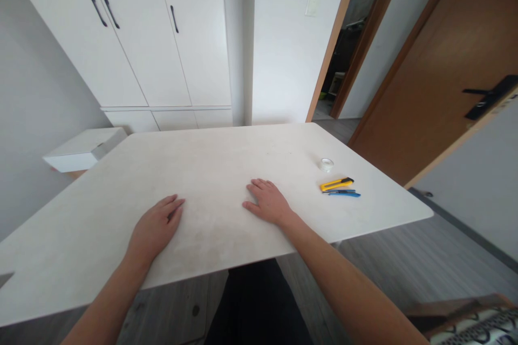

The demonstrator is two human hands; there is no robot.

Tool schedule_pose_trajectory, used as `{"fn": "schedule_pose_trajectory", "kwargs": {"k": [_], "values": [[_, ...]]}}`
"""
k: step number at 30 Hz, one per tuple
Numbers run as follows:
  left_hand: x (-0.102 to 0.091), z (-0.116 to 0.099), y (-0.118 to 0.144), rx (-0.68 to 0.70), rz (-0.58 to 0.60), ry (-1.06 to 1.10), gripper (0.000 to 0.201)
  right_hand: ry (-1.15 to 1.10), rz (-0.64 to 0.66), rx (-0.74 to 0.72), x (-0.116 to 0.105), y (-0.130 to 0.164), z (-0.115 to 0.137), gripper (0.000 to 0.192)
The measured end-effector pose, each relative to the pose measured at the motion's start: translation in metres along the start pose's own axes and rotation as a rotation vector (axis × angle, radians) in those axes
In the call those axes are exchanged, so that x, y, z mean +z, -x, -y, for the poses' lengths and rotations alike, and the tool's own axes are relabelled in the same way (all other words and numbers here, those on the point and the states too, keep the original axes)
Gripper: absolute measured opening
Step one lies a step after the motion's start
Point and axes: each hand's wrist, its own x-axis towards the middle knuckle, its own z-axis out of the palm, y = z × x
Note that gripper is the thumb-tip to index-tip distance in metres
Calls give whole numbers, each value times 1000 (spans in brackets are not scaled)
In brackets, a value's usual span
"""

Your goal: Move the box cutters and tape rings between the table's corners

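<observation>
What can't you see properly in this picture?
Head view, the only one:
- The palms of the left hand and right hand: pressed flat on the table.
- The blue tool: partly behind the yellow knife and too small to tell.
- The small tape roll: too small for detail.
- The room past the open door: dark.

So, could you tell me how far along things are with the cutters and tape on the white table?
Nothing looks started. The yellow utility knife, the blue utility knife and the small clear tape roll lie untouched near the white table's right side. The left hand and right hand rest flat and empty on the tabletop, the right one nearer the knives. Picking anything up is still left.
</observation>
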Motion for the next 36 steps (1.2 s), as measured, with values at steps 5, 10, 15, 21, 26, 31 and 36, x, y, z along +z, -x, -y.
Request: {"fn": "schedule_pose_trajectory", "kwargs": {"k": [5,10,15,21,26,31,36], "values": [[-1,0,1,-9,-2,6,55,-7,8,6,-1,0,1,61],[1,1,1,-18,-16,24,53,-10,16,10,-2,1,1,62],[2,4,0,-12,3,34,54,-19,14,11,-3,1,2,62],[0,3,0,-20,-9,38,54,-14,13,12,-3,1,2,60],[1,4,-1,-24,30,25,60,-10,0,6,-3,1,2,59],[3,6,-1,-24,39,30,61,-8,-7,5,-5,2,3,58],[3,6,0,-18,26,31,60,-4,1,4,-5,2,3,57]]}}
